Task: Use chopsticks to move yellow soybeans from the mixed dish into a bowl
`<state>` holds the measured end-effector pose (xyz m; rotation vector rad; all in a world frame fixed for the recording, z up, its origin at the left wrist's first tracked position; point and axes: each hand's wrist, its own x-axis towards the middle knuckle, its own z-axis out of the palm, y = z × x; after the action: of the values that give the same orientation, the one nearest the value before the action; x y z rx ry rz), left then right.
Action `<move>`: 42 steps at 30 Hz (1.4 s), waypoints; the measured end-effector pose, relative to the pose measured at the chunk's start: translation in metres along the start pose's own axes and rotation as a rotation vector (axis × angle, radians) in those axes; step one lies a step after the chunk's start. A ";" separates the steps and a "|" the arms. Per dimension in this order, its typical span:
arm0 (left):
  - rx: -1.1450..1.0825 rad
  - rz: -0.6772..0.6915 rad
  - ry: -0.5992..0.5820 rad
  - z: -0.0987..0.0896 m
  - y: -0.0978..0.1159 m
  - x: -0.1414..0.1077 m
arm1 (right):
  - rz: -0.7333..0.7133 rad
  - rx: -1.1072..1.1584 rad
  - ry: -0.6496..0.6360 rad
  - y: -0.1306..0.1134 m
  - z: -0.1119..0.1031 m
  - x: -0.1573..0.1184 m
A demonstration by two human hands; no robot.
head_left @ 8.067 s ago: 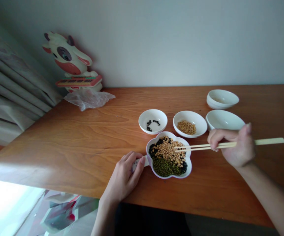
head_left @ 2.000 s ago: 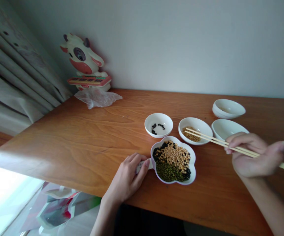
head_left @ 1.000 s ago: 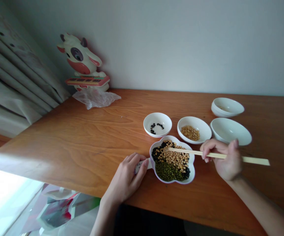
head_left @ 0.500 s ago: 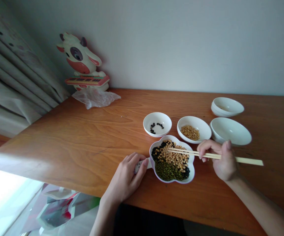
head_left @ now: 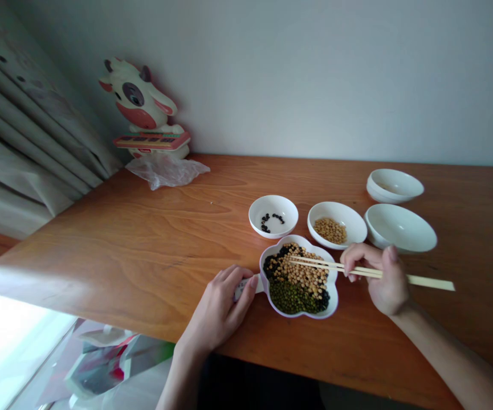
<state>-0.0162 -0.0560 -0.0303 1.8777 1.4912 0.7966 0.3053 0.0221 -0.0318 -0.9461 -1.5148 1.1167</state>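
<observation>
My left hand [head_left: 218, 307] grips the white handle [head_left: 246, 287] of a white flower-shaped divided dish [head_left: 297, 312]. The dish holds yellow soybeans [head_left: 301, 273], green mung beans [head_left: 291, 297] and black beans [head_left: 272, 265]. My right hand [head_left: 378, 279] holds a pair of wooden chopsticks [head_left: 357, 269], their tips together above the soybeans. I cannot tell whether a bean lies between the tips. Close to that hand are a white bowl with soybeans [head_left: 351, 222] and an almost bare white bowl [head_left: 400, 228].
Behind the dish stands a small white bowl with a few black beans [head_left: 282, 205], and two stacked white bowls [head_left: 395, 186] sit at the back right. The wooden table [head_left: 143, 239] holds a cow figure [head_left: 137, 105] and a plastic bag [head_left: 164, 172] near the wall.
My right hand has moved left, and the chopstick tips have gone from above the soybean bowl to above the dish's soybeans. My left hand stays on the handle.
</observation>
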 end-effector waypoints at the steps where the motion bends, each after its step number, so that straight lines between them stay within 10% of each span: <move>1: 0.000 0.000 -0.003 0.000 0.000 0.000 | 0.002 0.000 0.005 0.001 -0.001 0.000; 42: 0.009 0.004 0.006 -0.001 0.001 0.001 | -0.013 0.020 0.053 -0.003 -0.001 -0.002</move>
<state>-0.0159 -0.0548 -0.0292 1.8868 1.4975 0.7998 0.3067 0.0191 -0.0291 -0.9437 -1.4627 1.0873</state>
